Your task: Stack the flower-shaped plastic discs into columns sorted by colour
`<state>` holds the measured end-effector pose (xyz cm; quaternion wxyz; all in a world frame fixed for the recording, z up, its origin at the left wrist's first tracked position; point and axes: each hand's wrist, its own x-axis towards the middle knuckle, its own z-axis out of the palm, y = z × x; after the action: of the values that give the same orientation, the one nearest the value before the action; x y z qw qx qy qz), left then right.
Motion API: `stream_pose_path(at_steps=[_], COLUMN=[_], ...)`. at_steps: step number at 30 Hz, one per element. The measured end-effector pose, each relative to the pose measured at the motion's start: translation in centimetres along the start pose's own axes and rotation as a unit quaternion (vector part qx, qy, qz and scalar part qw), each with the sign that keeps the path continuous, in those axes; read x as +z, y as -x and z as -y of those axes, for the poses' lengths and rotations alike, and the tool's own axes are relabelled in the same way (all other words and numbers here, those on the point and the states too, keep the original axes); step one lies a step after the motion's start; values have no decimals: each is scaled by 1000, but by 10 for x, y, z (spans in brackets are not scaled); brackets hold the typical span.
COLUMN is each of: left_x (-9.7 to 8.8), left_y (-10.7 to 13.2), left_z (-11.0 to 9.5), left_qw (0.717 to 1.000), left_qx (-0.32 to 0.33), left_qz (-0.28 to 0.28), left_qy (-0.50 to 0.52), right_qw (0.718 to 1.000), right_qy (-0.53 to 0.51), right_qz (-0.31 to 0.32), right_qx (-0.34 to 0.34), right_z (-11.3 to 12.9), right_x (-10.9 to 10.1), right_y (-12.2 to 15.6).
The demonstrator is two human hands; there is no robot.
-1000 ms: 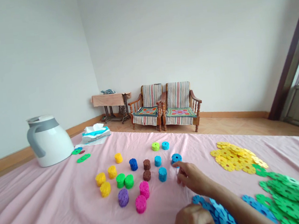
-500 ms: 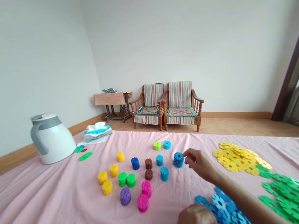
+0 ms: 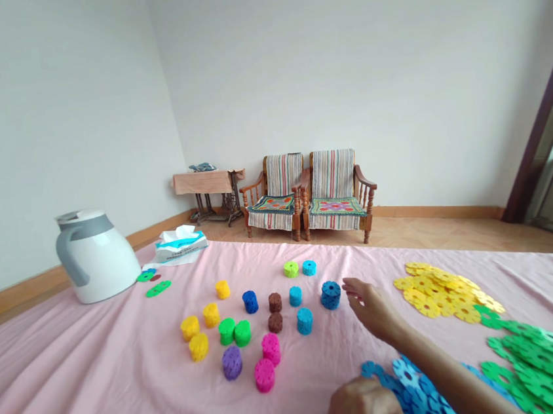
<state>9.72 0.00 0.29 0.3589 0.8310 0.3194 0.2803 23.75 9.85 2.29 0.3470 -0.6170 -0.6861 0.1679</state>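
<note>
My right hand is just to the right of a stack of blue flower-shaped discs, apart from it. Its fingers are stretched out with nothing visible in them. At the bottom edge, my left hand is closed with its knuckles up; whatever it may hold is hidden. Beside it lies a loose pile of blue discs, partly covered by my right forearm. Light blue stacks and brown stacks stand left of the right hand, with pink stacks nearer to me.
Yellow discs and green discs lie in heaps on the right of the pink cloth. Yellow, green and purple stacks stand on the left. A white jug and a tissue box are at the far left.
My right hand has drawn back a little to the right, away from the blue stack, and its fingers have straightened. My left hand has stayed put.
</note>
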Motion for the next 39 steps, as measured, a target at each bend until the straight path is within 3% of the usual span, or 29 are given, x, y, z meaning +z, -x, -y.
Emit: stream_pose_path(at_steps=[4, 9, 13, 17, 21, 27, 32, 39], left_x=[-2, -11, -15, -13, -15, -23, -23, -25], left_y=[1, 4, 5, 4, 3, 5, 4, 1], left_z=[2, -10, -21, -21, -20, -25, -19, -6], left_qw=[998, 991, 991, 994, 995, 994, 992, 988], left_qx=[49, 33, -9, -49, -39, -42, -63, -106], left_qz=[-47, -129, -129, -87, -49, -58, -89, -112], left_qy=[-10, -33, -31, -50, -77, -76, -59, 30], right_qw=[1000, 981, 958, 958, 960, 971, 986, 992], right_qy=[-5, 132, 173, 166, 144, 34, -77, -87], right_qz=[-6, 137, 223, 227, 235, 232, 128, 55], right_qx=[9, 35, 57, 48, 44, 45, 76, 79], right_z=[-5, -12, -18, -26, -31, -23, -12, -19], right_x=[-32, -85, -101, -94, -89, -89, -64, -29], right_y=[7, 36, 58, 62, 57, 52, 45, 44])
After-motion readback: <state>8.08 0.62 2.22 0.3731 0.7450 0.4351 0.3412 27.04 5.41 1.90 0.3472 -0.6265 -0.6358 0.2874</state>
